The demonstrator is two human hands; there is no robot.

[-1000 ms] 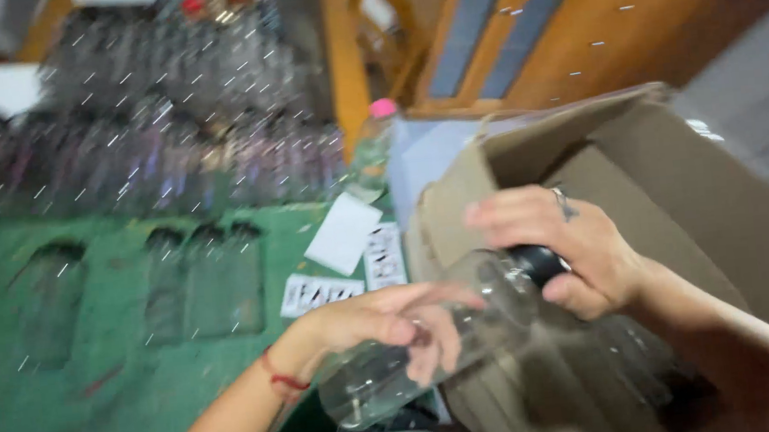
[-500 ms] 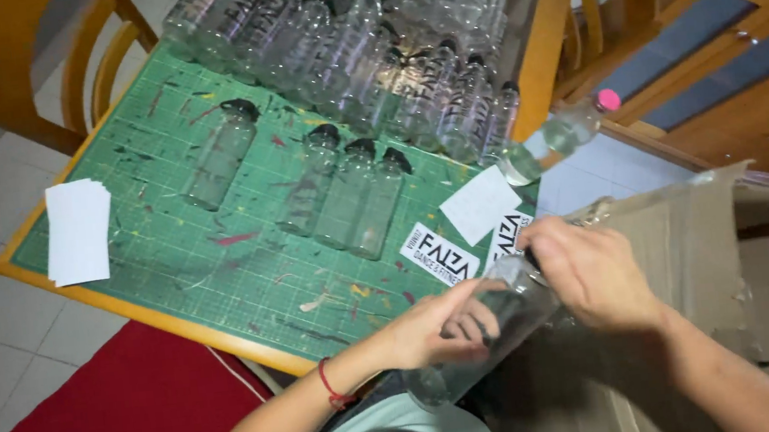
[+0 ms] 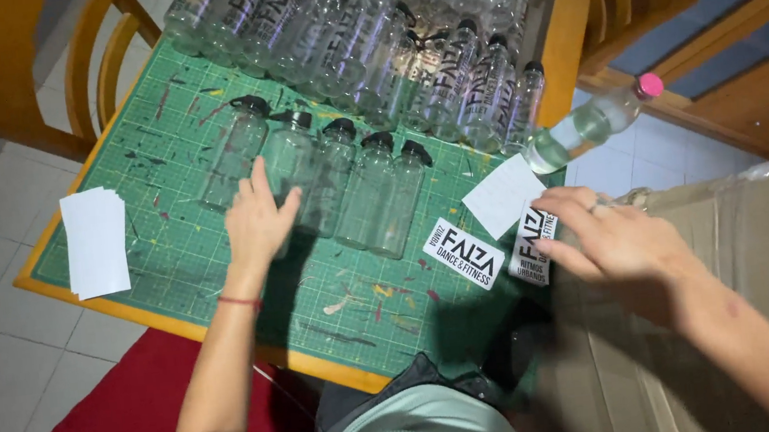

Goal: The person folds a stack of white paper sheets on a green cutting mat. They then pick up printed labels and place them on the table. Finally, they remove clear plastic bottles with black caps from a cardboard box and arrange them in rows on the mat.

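A row of clear plastic bottles with black caps point(image 3: 373, 189) lies on a green cutting mat point(image 3: 172, 255). My left hand point(image 3: 256, 221) rests flat on one of them, the second bottle from the left point(image 3: 292, 154), with its fingers spread and not wrapped around it. My right hand point(image 3: 614, 239) hovers with fingers apart and nothing in it, over the rim of a cardboard box point(image 3: 743, 228). Just left of that hand lie two black-and-white stickers point(image 3: 463, 252) and a white paper backing point(image 3: 501, 195).
Many more clear bottles point(image 3: 367, 30) are packed along the back of the mat. A stack of white cards point(image 3: 96, 242) sits at its left edge. A bottle with a pink cap point(image 3: 587, 123) lies at the right. Wooden chairs point(image 3: 61, 78) and a red mat point(image 3: 113, 421) surround the table.
Both hands held a clear bottle over the box. That bottle now lies in the row on the mat under my left hand, and my right hand has let go and come away empty.
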